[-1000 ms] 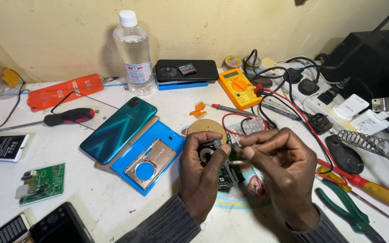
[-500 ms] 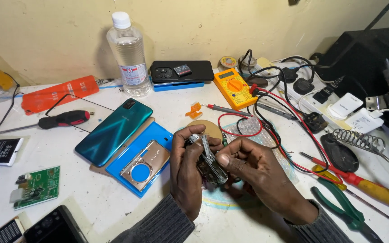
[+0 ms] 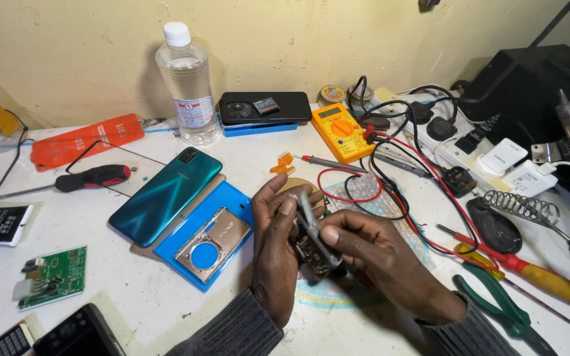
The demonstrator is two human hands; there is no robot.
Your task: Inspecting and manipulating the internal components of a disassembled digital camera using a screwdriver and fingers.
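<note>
1. The white table (image 3: 166,303) is evenly and warmly lit from above.
2. Soft shadows are cast beneath the hands and behind the bottle (image 3: 187,82).
3. Slight wide-angle bending is seen at the edges.
4. The right corner is left dim.
</note>
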